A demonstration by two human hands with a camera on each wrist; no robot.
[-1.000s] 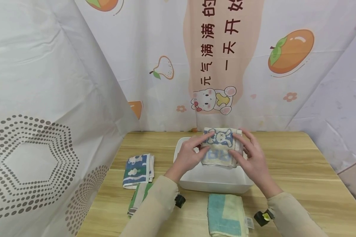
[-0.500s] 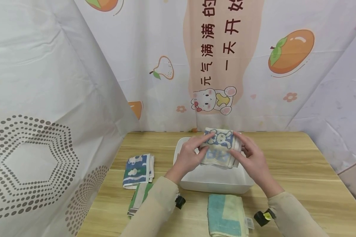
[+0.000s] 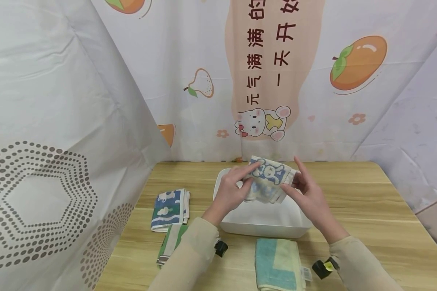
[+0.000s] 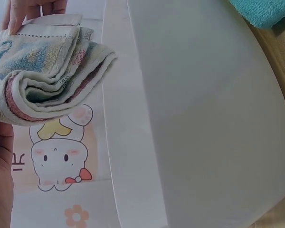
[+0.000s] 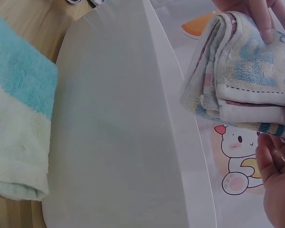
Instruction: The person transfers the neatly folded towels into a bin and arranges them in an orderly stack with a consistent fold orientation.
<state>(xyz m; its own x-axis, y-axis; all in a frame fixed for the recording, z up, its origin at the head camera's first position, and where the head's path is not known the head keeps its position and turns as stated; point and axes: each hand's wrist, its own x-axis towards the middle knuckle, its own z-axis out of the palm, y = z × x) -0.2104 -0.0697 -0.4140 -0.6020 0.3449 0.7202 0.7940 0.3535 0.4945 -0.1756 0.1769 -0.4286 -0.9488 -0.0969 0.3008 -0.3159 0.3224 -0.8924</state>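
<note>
A folded towel (image 3: 269,178), cream with a blue bear pattern, hangs tilted above a white plastic bin (image 3: 266,230). My left hand (image 3: 230,192) grips its left side, the index finger lying across the front face. At its right edge, my right hand (image 3: 309,198) holds the towel with the thumb in front, while the index finger points up off the cloth. The left wrist view shows the towel (image 4: 42,71) folded in several layers with dark red edging. Seen from the right wrist, its hemmed edge (image 5: 256,97) faces my right hand (image 5: 280,180), whose fingers are partly cut off.
A blue and green towel (image 3: 167,208) lies folded on the wooden table (image 3: 368,226), left of the bin. Nearer is a green striped towel (image 3: 172,240), partly behind my left sleeve. A teal and cream towel (image 3: 276,262) lies before the bin. A printed curtain (image 3: 204,109) hangs behind.
The towel has tilted, its right side dropping, and its lower edge has swung left. My right index finger has lifted off the towel's face. The left hand has hardly moved.
</note>
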